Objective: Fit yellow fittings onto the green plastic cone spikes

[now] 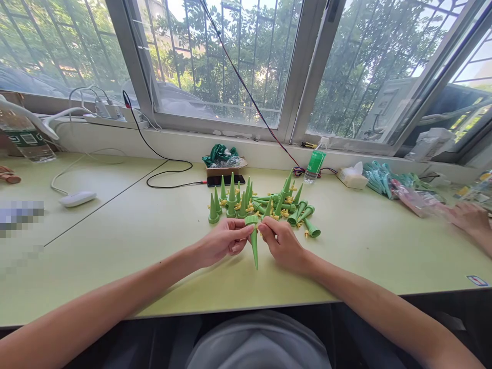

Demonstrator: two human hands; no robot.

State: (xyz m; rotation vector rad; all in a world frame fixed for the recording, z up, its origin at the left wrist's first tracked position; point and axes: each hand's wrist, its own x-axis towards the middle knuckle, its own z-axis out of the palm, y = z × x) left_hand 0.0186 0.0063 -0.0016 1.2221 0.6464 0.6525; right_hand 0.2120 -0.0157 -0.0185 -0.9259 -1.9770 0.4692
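Note:
My left hand grips a green plastic cone-shaped spike near its wide capped end, with the tip pointing down toward the table's front edge. Against the side of that spike, just below the cap, my right hand is pinched closed. Whatever its fingertips hold is too small and covered to make out. Just beyond both hands lies a pile of similar green spikes with small yellow fittings among them. On the pile's left, several spikes stand upright on their caps.
Behind the pile are a cardboard box and a black phone on a cable. A water bottle and tissue pack stand near the window. At right, another person's hand reaches by plastic packets. A white mouse-like device lies left.

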